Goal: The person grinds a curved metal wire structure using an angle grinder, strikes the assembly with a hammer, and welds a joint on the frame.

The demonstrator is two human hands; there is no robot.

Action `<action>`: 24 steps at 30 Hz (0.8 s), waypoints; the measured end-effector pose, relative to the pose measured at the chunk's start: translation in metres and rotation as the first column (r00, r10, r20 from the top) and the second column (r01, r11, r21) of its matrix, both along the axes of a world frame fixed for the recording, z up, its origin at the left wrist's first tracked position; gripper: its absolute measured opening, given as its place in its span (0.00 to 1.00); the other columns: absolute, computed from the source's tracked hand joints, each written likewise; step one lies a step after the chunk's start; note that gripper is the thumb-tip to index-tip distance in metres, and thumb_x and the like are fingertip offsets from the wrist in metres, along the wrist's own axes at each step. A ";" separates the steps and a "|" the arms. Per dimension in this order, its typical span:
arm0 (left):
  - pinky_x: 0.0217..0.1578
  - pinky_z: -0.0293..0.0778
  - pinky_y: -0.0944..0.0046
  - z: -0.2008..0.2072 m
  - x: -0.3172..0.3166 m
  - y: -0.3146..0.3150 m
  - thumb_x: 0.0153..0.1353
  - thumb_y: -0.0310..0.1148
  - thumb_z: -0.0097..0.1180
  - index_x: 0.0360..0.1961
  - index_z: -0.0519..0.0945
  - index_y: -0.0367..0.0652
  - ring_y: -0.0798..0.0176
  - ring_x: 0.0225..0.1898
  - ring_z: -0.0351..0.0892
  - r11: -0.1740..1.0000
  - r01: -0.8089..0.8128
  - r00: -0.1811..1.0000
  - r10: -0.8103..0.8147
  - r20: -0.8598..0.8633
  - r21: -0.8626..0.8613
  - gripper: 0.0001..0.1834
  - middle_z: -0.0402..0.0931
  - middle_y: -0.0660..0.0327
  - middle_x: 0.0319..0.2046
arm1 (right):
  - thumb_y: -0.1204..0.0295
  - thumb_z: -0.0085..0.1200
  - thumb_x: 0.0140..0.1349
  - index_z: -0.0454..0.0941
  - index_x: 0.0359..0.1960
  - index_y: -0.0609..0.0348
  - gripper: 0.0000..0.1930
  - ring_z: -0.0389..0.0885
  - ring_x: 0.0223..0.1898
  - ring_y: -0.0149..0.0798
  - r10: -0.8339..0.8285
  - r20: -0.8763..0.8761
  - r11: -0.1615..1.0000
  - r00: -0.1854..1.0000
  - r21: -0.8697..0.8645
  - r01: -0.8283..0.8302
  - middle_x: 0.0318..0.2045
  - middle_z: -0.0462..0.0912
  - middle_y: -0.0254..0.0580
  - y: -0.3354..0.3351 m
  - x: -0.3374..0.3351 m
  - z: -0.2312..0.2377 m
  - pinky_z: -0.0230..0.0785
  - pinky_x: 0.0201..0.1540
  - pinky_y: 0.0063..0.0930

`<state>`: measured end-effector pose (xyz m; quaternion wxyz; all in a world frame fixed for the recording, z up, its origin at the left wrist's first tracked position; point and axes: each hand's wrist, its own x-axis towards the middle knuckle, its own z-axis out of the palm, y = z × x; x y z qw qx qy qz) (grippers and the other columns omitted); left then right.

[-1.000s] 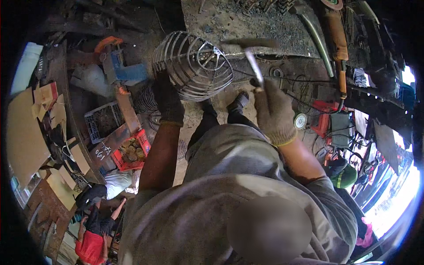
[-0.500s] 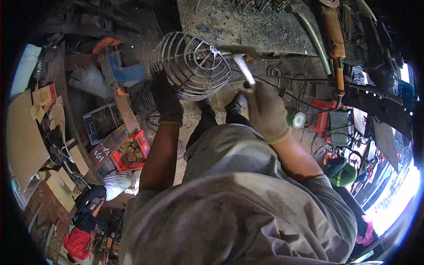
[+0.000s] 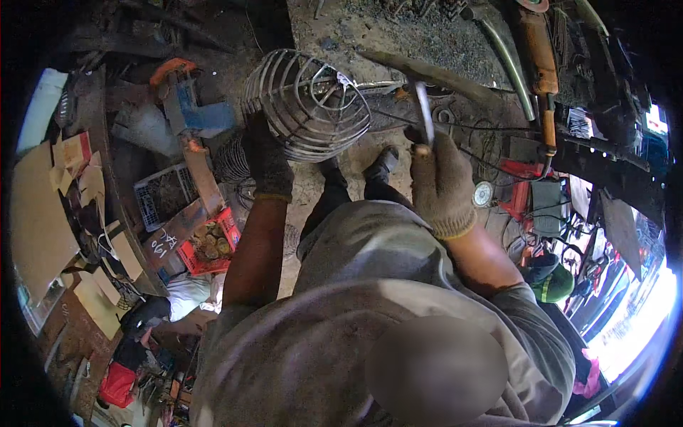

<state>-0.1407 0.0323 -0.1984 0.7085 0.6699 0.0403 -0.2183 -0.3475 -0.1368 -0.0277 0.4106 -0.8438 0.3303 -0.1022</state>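
On the left, my left hand (image 3: 267,158), in a dark glove, is closed on the near left side of a round cage (image 3: 274,75) of bent metal rods. The cage is tilted, with its ringed end toward the right and a bright, whitish spot near its top. My right hand (image 3: 445,181), in a tan knitted glove, grips a hammer (image 3: 425,114) by its handle. Its shiny shaft points up, and a long, narrow, dark head lies across the top. The hammer is to the right of the cage, apart from it. Both gloves hide part of what they hold.
Ahead is a gritty worktop (image 3: 341,39) with a metal tube (image 3: 506,67) and an orange-brown power tool (image 3: 538,60). A blue clamp (image 3: 203,117) and a red crate (image 3: 229,228) are at left. Cables (image 3: 484,153) and a round gauge (image 3: 483,193) lie right. Another person (image 3: 128,356) is lower left.
My right hand has moved a little right, and the hammer has swung up and away from the cage. My left hand and the cage have hardly moved.
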 end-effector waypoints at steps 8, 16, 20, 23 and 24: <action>0.61 0.65 0.59 0.022 -0.005 -0.006 0.75 0.54 0.41 0.65 0.70 0.38 0.59 0.59 0.72 0.995 0.023 0.994 -0.033 -0.102 -0.097 0.32 0.73 0.57 0.62 | 0.67 0.45 0.73 0.78 0.51 0.64 0.15 0.73 0.17 0.30 0.075 -0.009 0.985 0.997 -0.157 -0.076 0.18 0.74 0.37 -0.006 0.000 -0.027 0.65 0.23 0.28; 0.65 0.65 0.50 -0.037 0.004 0.016 0.68 0.27 0.43 0.65 0.69 0.37 0.44 0.65 0.68 0.932 0.124 0.888 -0.257 0.381 0.342 0.24 0.69 0.43 0.63 | 0.67 0.48 0.71 0.78 0.45 0.61 0.12 0.82 0.32 0.60 0.001 -0.020 0.998 1.000 -0.058 -0.002 0.29 0.81 0.57 0.002 -0.004 -0.024 0.73 0.33 0.47; 0.65 0.63 0.52 -0.028 -0.003 0.014 0.70 0.29 0.41 0.65 0.69 0.35 0.46 0.64 0.69 0.985 0.090 0.979 -0.115 0.168 0.150 0.23 0.70 0.44 0.62 | 0.66 0.48 0.71 0.77 0.44 0.62 0.12 0.82 0.32 0.60 -0.001 -0.079 1.000 0.997 0.025 0.003 0.31 0.81 0.59 -0.004 -0.002 -0.015 0.73 0.33 0.47; 0.66 0.62 0.54 -0.033 0.000 0.012 0.72 0.32 0.40 0.64 0.70 0.34 0.48 0.65 0.68 0.998 0.037 0.991 -0.043 0.130 0.051 0.23 0.71 0.44 0.62 | 0.65 0.47 0.71 0.77 0.44 0.62 0.13 0.82 0.32 0.60 0.004 0.050 1.000 0.999 0.022 -0.005 0.28 0.81 0.57 -0.001 -0.005 -0.011 0.73 0.33 0.48; 0.66 0.62 0.55 -0.036 0.000 0.010 0.72 0.33 0.40 0.64 0.70 0.34 0.48 0.65 0.68 0.999 0.022 0.990 -0.025 0.135 0.025 0.23 0.71 0.45 0.62 | 0.64 0.47 0.72 0.76 0.44 0.63 0.13 0.82 0.31 0.60 0.026 0.040 1.000 0.999 -0.013 -0.026 0.27 0.81 0.57 -0.001 -0.004 -0.015 0.73 0.33 0.48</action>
